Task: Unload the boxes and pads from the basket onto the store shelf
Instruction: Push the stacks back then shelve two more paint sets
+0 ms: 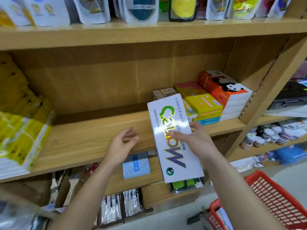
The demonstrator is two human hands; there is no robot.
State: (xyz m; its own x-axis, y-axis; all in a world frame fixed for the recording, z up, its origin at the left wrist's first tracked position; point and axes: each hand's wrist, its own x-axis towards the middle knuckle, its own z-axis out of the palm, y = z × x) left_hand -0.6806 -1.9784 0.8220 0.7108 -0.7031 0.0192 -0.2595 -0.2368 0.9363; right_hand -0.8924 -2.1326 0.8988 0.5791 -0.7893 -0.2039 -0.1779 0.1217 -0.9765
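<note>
The store shelf point(93, 140) is bare along most of its front edge; only its right end carries stock, the panda-printed pads point(227, 90) stacked in the right back corner with yellow and pink boxes point(203, 103) beside them. The red basket point(275, 201) at lower right holds something more (its contents barely show), so unloading looks partly done. The watercolour box point(172, 138) hangs over the shelf's front edge, pinched by the right hand point(191, 136). The left hand point(123, 143) hovers spread, holding nothing.
</note>
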